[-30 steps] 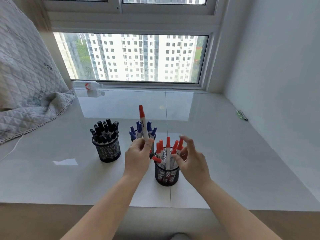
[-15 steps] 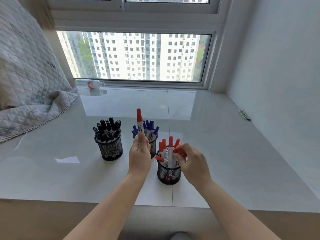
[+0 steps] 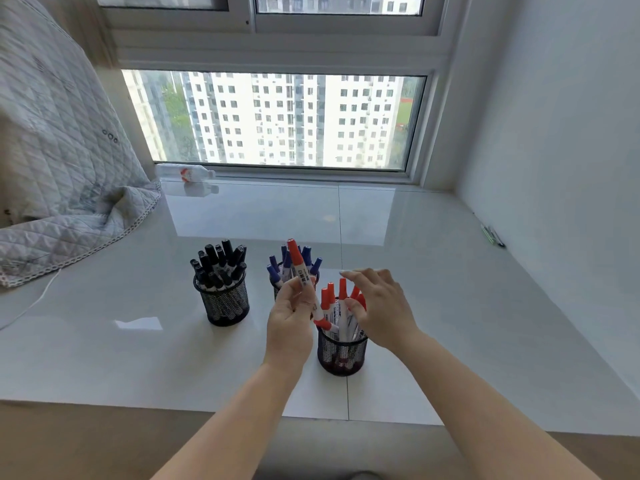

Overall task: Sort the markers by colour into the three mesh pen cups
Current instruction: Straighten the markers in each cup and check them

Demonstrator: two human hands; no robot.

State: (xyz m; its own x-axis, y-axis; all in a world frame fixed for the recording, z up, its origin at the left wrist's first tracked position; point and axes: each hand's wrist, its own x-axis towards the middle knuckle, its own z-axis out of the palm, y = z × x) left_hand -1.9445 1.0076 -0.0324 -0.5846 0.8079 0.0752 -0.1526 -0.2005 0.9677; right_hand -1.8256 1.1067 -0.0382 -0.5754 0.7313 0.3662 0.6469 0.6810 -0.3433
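Observation:
Three black mesh cups stand on the white sill. The left cup (image 3: 227, 306) holds several black markers, the middle cup (image 3: 277, 287) several blue ones, and the near cup (image 3: 341, 351) several red ones. My left hand (image 3: 289, 323) pinches a red-capped marker (image 3: 299, 268), cap up, tilted over the near cup's left rim; its lower end is hidden. My right hand (image 3: 379, 308) rests its fingers against the red markers' caps on the cup's right side, with the upper fingers stretched out.
A quilted blanket (image 3: 59, 168) covers the sill's left end, with a white cable (image 3: 34, 303) trailing from it. A plastic bottle (image 3: 185, 173) lies by the window. Two pens (image 3: 491, 233) lie against the right wall. The sill's front edge runs just before my forearms.
My left hand has brought the red marker down and to the right, toward the red cup. My right hand has shifted onto the red markers' caps, its fingers spreading.

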